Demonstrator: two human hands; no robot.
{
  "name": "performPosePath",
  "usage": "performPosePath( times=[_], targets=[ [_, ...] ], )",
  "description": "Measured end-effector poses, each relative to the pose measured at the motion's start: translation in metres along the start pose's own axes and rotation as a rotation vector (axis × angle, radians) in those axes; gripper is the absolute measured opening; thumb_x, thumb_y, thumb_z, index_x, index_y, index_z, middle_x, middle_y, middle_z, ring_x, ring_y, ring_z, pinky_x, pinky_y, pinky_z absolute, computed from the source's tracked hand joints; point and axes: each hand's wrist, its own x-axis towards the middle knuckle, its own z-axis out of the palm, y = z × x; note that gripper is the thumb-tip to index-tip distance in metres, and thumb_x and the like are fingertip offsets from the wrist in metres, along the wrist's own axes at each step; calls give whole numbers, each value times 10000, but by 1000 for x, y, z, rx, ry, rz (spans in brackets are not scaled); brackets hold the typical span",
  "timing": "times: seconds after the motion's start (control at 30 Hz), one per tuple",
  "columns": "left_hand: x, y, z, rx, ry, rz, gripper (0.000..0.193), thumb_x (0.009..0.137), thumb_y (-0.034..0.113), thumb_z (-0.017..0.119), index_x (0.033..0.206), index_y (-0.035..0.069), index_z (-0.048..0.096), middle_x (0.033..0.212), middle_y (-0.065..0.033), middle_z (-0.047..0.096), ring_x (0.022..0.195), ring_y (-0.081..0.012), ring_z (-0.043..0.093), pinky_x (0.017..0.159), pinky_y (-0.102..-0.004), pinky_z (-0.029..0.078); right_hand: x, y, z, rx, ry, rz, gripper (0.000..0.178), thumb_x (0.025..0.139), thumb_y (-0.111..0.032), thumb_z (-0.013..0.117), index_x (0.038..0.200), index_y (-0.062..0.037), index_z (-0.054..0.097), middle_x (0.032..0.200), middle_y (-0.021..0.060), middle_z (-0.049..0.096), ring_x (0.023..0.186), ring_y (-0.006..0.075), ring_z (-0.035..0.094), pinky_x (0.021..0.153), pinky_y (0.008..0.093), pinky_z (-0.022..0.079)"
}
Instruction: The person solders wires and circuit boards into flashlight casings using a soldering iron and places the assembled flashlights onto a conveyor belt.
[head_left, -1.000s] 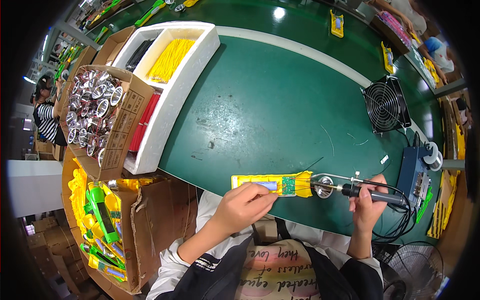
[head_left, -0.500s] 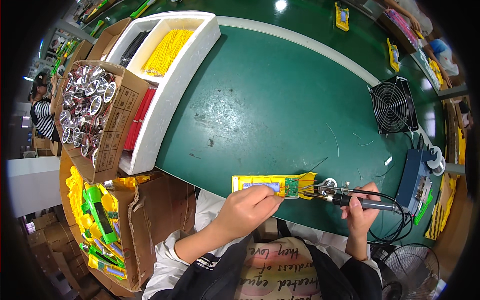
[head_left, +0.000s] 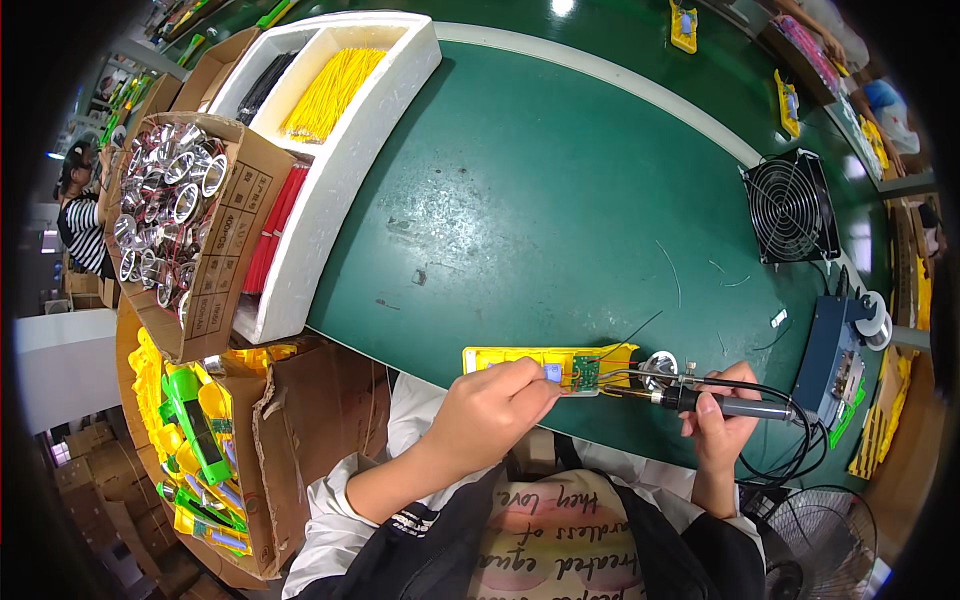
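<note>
My right hand [head_left: 722,428] is wrapped round the dark handle of a soldering iron [head_left: 735,406], which has a thin metal feed tube along its top. The iron's tip points left at a small green circuit board [head_left: 586,373] in a yellow plastic housing [head_left: 490,355]. Whether the tip touches the board cannot be made out. My left hand [head_left: 500,405] is closed in a pinch over the housing's front edge and hides most of a blue battery cell [head_left: 552,373]. What its fingertips hold is hidden. A shiny reflector cup [head_left: 660,369] sits just right of the housing.
A blue soldering station [head_left: 822,350], a solder reel [head_left: 873,322] and a black fan [head_left: 791,210] stand at the right. On the left are a white foam tray [head_left: 345,150] of wires, a carton [head_left: 215,260] of reflectors and a box [head_left: 285,470] of housings. Wire scraps lie on the green table [head_left: 520,200].
My left hand has shifted slightly up and now covers more of the battery cell. The soldering iron's tip has moved slightly left; my right hand still grips it.
</note>
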Motion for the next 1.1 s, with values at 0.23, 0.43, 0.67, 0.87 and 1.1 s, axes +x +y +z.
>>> performPosePath(
  times=[0.23, 0.43, 0.67, 0.87, 1.1],
  targets=[
    [3, -1, 0, 1, -23, 9, 111, 609, 36, 656, 680, 39, 571, 648, -29, 508, 540, -161, 529, 460, -265, 439, -2, -2, 2, -2, 4, 24, 173, 719, -44, 546, 730, -17, 375, 570, 65, 477, 405, 74, 435, 404, 185, 379],
    [4, -2, 1, 14, -15, 5, 105, 613, 42, 655, 673, 44, 568, 645, -23, 506, 533, -157, 526, 450, -263, 437, -2, -3, 4, -34, -12, 33, 172, 722, -46, 544, 733, -15, 375, 567, 62, 477, 409, 74, 440, 413, 187, 384],
    [8, -2, 1, 60, -29, -2, 113, 604, 45, 659, 667, 53, 566, 630, -18, 493, 521, -149, 522, 436, -255, 439, -2, -3, 4, -26, 5, 30, 167, 726, -46, 539, 734, -14, 376, 569, 62, 474, 408, 74, 441, 406, 182, 382],
    [9, -3, 2, 55, -7, -8, 122, 594, 38, 661, 657, 58, 559, 627, -21, 489, 505, -155, 519, 428, -255, 437, -2, -4, 5, -30, 0, 32, 167, 723, -42, 542, 735, -11, 378, 568, 65, 474, 409, 75, 443, 407, 182, 384],
    [9, -3, 2, 41, 0, -32, 119, 592, 35, 659, 652, 63, 559, 627, -25, 487, 494, -160, 516, 421, -259, 429, -2, -3, 5, -40, -13, 0, 172, 720, -38, 548, 732, -11, 378, 562, 68, 476, 417, 79, 447, 422, 185, 384]
  ],
)
